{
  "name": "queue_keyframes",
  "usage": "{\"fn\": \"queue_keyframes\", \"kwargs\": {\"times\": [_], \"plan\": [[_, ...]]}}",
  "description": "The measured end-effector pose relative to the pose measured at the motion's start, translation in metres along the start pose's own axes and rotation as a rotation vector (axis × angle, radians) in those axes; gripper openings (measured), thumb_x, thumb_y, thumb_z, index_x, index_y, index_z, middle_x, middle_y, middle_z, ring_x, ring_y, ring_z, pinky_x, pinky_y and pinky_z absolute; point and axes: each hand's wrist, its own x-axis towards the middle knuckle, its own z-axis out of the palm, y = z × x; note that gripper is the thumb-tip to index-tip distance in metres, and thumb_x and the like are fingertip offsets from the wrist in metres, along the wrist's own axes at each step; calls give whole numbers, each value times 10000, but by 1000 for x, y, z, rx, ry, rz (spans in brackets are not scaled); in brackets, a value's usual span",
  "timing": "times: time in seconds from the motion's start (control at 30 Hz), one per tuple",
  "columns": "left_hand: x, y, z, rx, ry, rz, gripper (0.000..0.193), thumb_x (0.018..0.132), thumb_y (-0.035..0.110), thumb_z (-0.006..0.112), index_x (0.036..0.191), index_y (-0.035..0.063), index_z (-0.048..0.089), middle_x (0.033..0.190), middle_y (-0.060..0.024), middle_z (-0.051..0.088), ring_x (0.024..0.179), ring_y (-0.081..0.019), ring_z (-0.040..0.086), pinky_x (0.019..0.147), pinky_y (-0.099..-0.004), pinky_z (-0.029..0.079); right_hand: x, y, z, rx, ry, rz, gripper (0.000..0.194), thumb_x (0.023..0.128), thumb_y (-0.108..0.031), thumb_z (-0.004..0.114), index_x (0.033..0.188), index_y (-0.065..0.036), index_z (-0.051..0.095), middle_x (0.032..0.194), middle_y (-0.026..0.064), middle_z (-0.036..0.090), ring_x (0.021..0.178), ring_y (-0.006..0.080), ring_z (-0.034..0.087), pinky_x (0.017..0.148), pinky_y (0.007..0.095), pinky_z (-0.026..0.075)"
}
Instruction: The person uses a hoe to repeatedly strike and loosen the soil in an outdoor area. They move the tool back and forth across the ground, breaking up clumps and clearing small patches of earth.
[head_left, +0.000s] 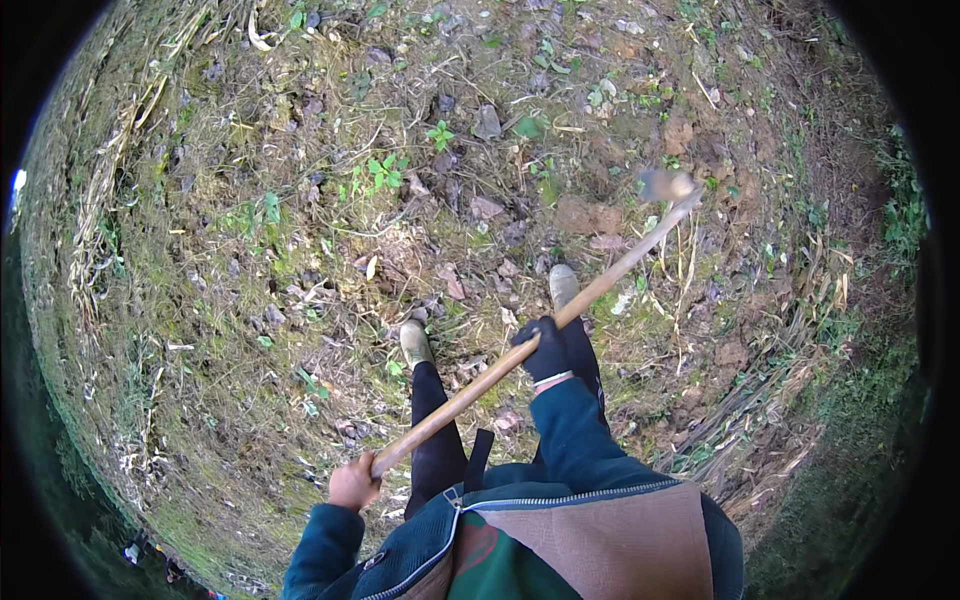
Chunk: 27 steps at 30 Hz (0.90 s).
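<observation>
A hoe with a long wooden handle (622, 266) slants across my body from lower left to upper right. My left hand (354, 481), bare, is closed around the butt end of the handle. Farther up the shaft, my right hand (541, 352) grips it in a dark glove with a pale cuff. The metal hoe head (666, 185) is motion-blurred at the far upper right end. How far it is from the soil cannot be told.
My feet in pale shoes (415, 343) stand apart on ground covered with dry stalks and leaves. Small green seedlings (385, 172) grow ahead. Bare reddish soil (589, 216) lies near the hoe head. Dry stalks (780, 367) are heaped to the right, beside green growth (862, 420).
</observation>
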Motion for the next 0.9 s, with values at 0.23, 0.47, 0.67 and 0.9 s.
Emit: {"fn": "queue_keyframes", "kwargs": {"times": [0.23,0.47,0.67,0.9], "plan": [[136,149,34,-358,190,399,344,710,156,671,1000,54,517,820,-207,620,784,-389,620,688,-468,497,23,-226,29,-133,-480,-523,217,902,-169,483,699,-108,435,579,24,430,503,158,420,523,305,406],[171,196,6,-612,-95,352,447,702,166,671,1075,-13,501,819,-263,610,802,-418,618,692,-449,488,113,-233,75,-456,-145,-589,191,858,-157,548,702,-67,483,575,46,495,479,167,508,463,307,431],[42,115,27,-720,-383,51,365,717,176,658,998,4,499,860,-298,599,864,-471,587,733,-493,474,131,-72,-7,-441,-41,-280,161,869,-204,521,756,-96,486,545,7,421,452,158,458,436,310,402],[-32,11,-15,-115,-300,-153,387,674,246,682,1010,89,570,749,-202,641,717,-396,637,669,-477,519,-5,15,3,-98,86,157,132,844,-107,542,746,-73,461,620,60,469,509,221,491,511,394,472]]}}
